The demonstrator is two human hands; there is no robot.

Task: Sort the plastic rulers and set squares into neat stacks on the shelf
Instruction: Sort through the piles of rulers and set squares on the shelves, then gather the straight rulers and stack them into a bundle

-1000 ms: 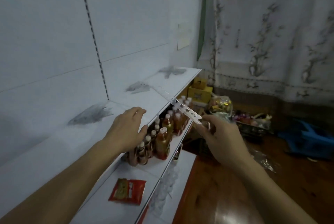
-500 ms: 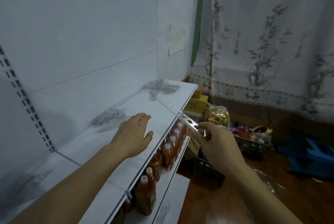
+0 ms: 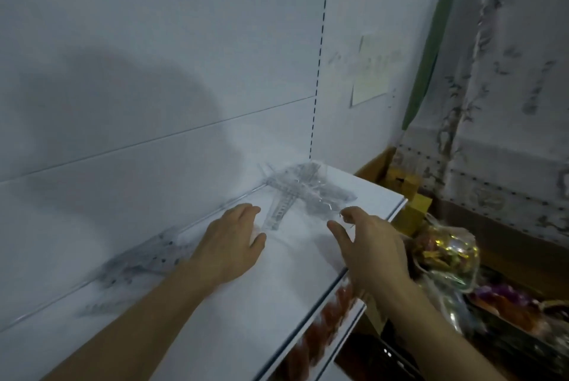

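**Two hands near the far pile of rulers**

Two hands reach over the white shelf (image 3: 308, 260). Your left hand (image 3: 229, 242) lies low over the shelf with its fingers straight and loose. It holds nothing. Your right hand (image 3: 369, 245) hovers just past the front edge with its fingers spread and a little bent. The view is blurry there, and I cannot tell if a thin clear ruler is pinched at its fingertips or if the hand is empty.

The clear plastic rulers and set squares sit in two messy piles. The far pile (image 3: 303, 188) is in the back corner of the shelf, against the wall. One long ruler (image 3: 281, 208) sticks out of it toward you, between your two hands and close to your left fingers. The near pile (image 3: 144, 260) lies along the back wall, just left of your left wrist. Both piles look crossed and fanned out, not neat.

I think you are at the step of tidying the far pile. Not much of the job looks done yet.

For the next move, bring both hands in on the far pile. Slide the long ruler straight so it lines up with the others. Keep the set squares apart from the rulers. The pieces are thin, see-through and slippery, so press gently and push them flat. Mind the front edge, so nothing slides off onto the bottles (image 3: 326, 322) on the shelf below.
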